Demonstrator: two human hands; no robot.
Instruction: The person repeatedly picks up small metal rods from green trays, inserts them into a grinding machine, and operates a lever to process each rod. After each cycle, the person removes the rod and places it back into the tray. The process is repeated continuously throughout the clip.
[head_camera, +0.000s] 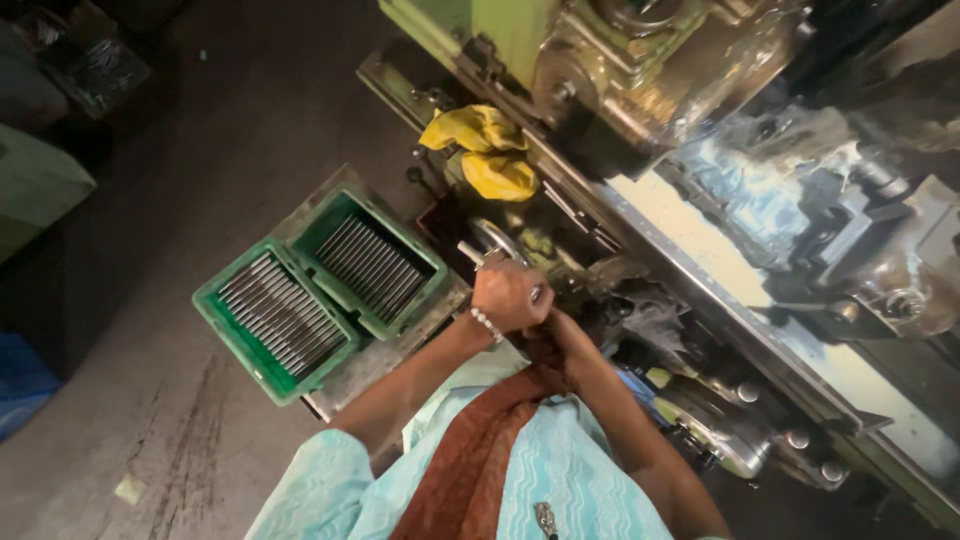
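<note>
While my left hand (508, 294) was clamped, fingers together, on the steel handwheel (492, 240) at the machine front, my right hand sat hidden behind it, grip untellable. Judged risk: scarf (480, 440) hung near wheel; oily handle could slip.

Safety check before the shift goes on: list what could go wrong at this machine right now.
1. The brown scarf hangs loose near the handwheel that the left hand grips; it might catch.
2. The bead bracelet on that wrist could snag on the wheel.
3. The yellow rag lies on the machine's edge and may slip into moving parts.
</note>
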